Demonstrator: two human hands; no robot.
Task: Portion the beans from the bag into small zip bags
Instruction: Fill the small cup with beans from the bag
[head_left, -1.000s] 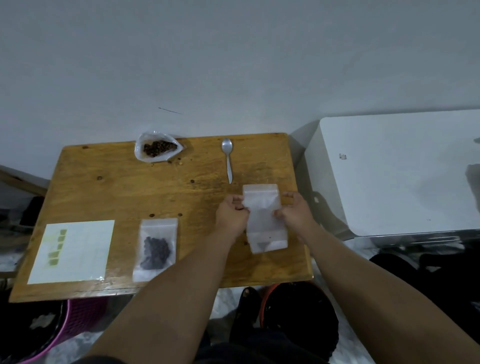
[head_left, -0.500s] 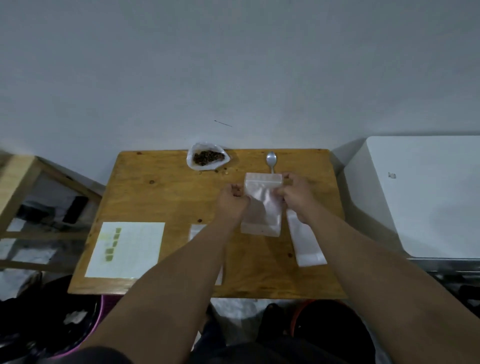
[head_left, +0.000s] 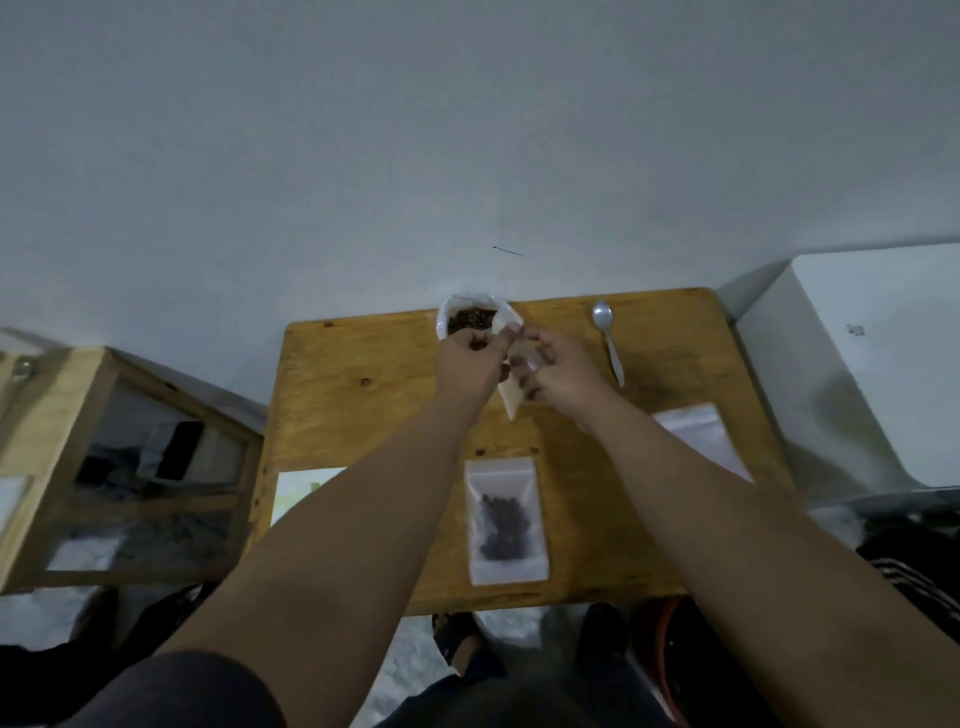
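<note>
An open clear bag of dark beans (head_left: 466, 318) stands at the far edge of the wooden table (head_left: 363, 410). My left hand (head_left: 470, 361) and my right hand (head_left: 558, 371) both pinch an empty small zip bag (head_left: 511, 397), held up just in front of the bean bag. A filled zip bag with dark beans (head_left: 504, 522) lies flat near the table's front edge. Another empty zip bag (head_left: 698, 431) lies at the right, partly under my right forearm. A metal spoon (head_left: 609, 343) lies at the far right.
A white sheet with green marks (head_left: 298, 491) lies at the table's left, partly hidden by my left arm. A wooden shelf unit (head_left: 104, 467) stands left of the table, a white appliance (head_left: 857, 364) right of it. A wall rises just behind.
Both hands carried the empty zip bag away from me, up to the bean bag at the far edge. My view shifted, so the filled bag now shows between my forearms.
</note>
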